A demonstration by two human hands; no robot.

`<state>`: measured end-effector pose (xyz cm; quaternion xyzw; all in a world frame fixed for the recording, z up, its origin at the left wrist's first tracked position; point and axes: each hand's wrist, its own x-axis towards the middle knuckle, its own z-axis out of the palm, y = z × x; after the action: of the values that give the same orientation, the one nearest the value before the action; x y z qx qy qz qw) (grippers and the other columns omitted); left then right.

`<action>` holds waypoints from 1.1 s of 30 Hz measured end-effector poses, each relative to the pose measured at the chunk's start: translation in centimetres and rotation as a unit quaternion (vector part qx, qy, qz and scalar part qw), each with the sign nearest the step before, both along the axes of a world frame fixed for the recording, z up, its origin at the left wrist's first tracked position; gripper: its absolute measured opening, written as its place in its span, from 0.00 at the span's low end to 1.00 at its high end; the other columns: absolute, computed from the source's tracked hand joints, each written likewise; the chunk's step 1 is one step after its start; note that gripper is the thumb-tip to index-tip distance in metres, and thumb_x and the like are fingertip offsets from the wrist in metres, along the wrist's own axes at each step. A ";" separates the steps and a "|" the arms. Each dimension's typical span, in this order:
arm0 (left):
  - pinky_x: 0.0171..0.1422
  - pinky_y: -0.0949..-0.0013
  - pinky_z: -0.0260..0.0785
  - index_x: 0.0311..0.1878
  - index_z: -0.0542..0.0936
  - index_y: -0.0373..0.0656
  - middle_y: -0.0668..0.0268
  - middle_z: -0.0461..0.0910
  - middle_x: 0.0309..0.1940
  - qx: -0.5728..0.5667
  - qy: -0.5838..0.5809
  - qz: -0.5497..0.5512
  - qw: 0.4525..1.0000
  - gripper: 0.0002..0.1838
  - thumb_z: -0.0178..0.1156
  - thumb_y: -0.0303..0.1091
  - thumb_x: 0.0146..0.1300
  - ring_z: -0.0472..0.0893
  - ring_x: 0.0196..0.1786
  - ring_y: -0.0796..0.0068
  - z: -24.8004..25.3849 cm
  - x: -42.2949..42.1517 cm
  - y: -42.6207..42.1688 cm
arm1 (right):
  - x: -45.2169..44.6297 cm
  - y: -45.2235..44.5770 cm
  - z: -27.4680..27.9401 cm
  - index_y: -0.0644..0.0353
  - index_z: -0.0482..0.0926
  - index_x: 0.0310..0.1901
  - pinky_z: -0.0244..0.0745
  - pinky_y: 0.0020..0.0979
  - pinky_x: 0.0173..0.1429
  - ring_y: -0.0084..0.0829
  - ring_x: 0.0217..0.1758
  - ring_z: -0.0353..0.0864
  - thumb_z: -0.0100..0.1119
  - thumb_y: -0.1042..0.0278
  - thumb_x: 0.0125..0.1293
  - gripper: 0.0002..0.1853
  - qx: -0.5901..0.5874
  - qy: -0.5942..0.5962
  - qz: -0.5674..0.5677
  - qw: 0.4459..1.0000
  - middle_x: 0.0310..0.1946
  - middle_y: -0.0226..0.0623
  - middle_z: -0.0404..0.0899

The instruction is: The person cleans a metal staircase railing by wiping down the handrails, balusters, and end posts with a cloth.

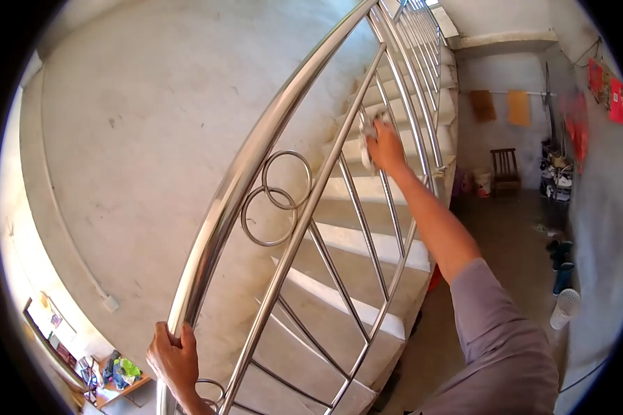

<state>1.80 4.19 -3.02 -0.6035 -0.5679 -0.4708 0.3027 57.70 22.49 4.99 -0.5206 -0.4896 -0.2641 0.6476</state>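
1. The left hand (175, 360) was closed around the lower part of the curved handrail (221, 207); that firm hold likely steadied the long reach.
2. The right hand (386, 145), fingers bent, gripped a pale cloth (367, 149) beside the slim bars (353, 183), above the stairs (349, 238).
3. Wrapping the cloth around one bar, with light, even pressure, probably suited the round metal best; full contact could not be confirmed.

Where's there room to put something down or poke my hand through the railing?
Bare: the floor between the stairs and the boots, and the gaps between the slanting bars below the right hand. Crowded: the shoe rack and the table, lower left.
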 end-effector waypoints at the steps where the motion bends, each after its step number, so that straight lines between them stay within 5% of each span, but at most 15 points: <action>1: 0.28 0.50 0.60 0.27 0.68 0.41 0.58 0.66 0.13 0.008 0.007 0.000 1.000 0.20 0.65 0.45 0.60 0.71 0.19 0.51 -0.1 0.0 0.1 | -0.1 0.3 2.7 0.62 0.74 0.55 0.74 0.52 0.55 0.58 0.54 0.77 0.60 0.69 0.62 0.19 0.015 0.001 -0.013 1.000 0.51 0.55 0.74; 8: 0.27 0.54 0.50 0.26 0.65 0.40 0.60 0.59 0.13 -0.006 -0.056 -0.025 0.998 0.22 0.59 0.45 0.67 0.59 0.18 0.62 -1.3 -2.0 1.6 | 2.0 0.7 3.5 0.66 0.78 0.51 0.75 0.45 0.55 0.52 0.50 0.83 0.64 0.60 0.60 0.22 -0.024 0.067 0.154 0.986 0.43 0.54 0.84; 14: 0.29 0.59 0.50 0.27 0.65 0.38 0.64 0.57 0.17 0.009 -0.058 -0.043 0.997 0.25 0.47 0.51 0.73 0.59 0.22 0.69 -1.4 -2.9 1.8 | 4.8 1.7 -6.2 0.66 0.81 0.43 0.78 0.37 0.41 0.31 0.33 0.82 0.68 0.53 0.62 0.21 -0.091 0.064 0.310 0.944 0.30 0.41 0.84; 17: 0.30 0.63 0.50 0.27 0.63 0.40 0.68 0.55 0.20 0.093 -0.112 -0.070 0.987 0.27 0.42 0.53 0.78 0.59 0.26 0.75 -3.3 -5.5 4.0 | 5.0 1.1 -11.9 0.64 0.80 0.40 0.76 0.31 0.37 0.20 0.31 0.77 0.69 0.57 0.64 0.17 -0.145 0.136 0.401 0.894 0.30 0.31 0.83; 21: 0.31 0.66 0.50 0.26 0.62 0.42 0.71 0.55 0.20 -0.008 -0.111 -0.043 0.993 0.26 0.42 0.51 0.79 0.57 0.26 0.78 -2.2 -5.5 2.4 | 6.5 1.6 -16.6 0.62 0.82 0.42 0.76 0.29 0.42 0.18 0.36 0.78 0.68 0.59 0.66 0.14 -0.145 0.151 0.502 0.839 0.33 0.29 0.83; 25: 0.29 0.66 0.48 0.24 0.61 0.43 0.72 0.55 0.19 0.011 -0.120 -0.056 0.991 0.26 0.42 0.50 0.79 0.55 0.24 0.79 -2.0 -4.6 2.5 | 9.4 0.9 -7.2 0.63 0.81 0.49 0.77 0.27 0.45 0.20 0.40 0.82 0.69 0.61 0.66 0.16 -0.032 0.206 0.391 0.896 0.37 0.32 0.86; 27: 0.29 0.67 0.48 0.25 0.61 0.43 0.72 0.55 0.19 0.023 -0.121 -0.059 0.991 0.26 0.42 0.50 0.79 0.55 0.24 0.79 -1.9 -4.6 2.7 | 9.3 -0.7 0.0 0.65 0.80 0.49 0.77 0.26 0.42 0.21 0.38 0.83 0.66 0.64 0.68 0.15 0.153 0.067 0.405 0.899 0.38 0.34 0.85; 28: 0.29 0.67 0.48 0.25 0.61 0.44 0.72 0.55 0.19 0.029 -0.127 -0.062 0.989 0.26 0.42 0.50 0.79 0.55 0.24 0.79 -2.1 -4.6 2.8 | 8.1 -1.4 2.8 0.61 0.81 0.48 0.77 0.33 0.52 0.28 0.48 0.83 0.66 0.64 0.67 0.13 0.167 0.037 0.446 0.879 0.44 0.36 0.83; 30: 0.28 0.66 0.47 0.25 0.62 0.43 0.72 0.55 0.19 0.053 -0.115 -0.028 0.992 0.26 0.42 0.51 0.79 0.56 0.24 0.79 -2.4 -4.5 2.8 | 5.2 -0.7 6.0 0.57 0.83 0.45 0.69 0.43 0.64 0.39 0.59 0.77 0.68 0.63 0.63 0.12 0.244 -0.305 0.202 0.898 0.48 0.38 0.80; 31: 0.29 0.65 0.47 0.25 0.62 0.43 0.72 0.56 0.19 0.050 -0.108 -0.013 0.993 0.26 0.42 0.51 0.79 0.57 0.24 0.79 -2.6 -5.4 3.0 | 4.5 0.4 6.2 0.54 0.84 0.43 0.60 0.50 0.70 0.46 0.64 0.70 0.70 0.60 0.58 0.13 0.237 -0.342 0.173 0.893 0.51 0.40 0.78; 33: 0.29 0.65 0.47 0.26 0.62 0.43 0.71 0.56 0.20 0.070 -0.123 -0.011 0.990 0.26 0.41 0.51 0.79 0.57 0.25 0.78 -3.4 -6.7 3.8 | 6.4 2.6 8.6 0.54 0.84 0.43 0.64 0.48 0.69 0.46 0.61 0.73 0.70 0.60 0.59 0.12 0.257 -0.354 0.148 0.887 0.53 0.40 0.77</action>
<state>-4.86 7.95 -6.40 -0.5247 -0.5600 -0.5831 0.2666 64.09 25.08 13.58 -0.1294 -0.6726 -0.4489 0.5739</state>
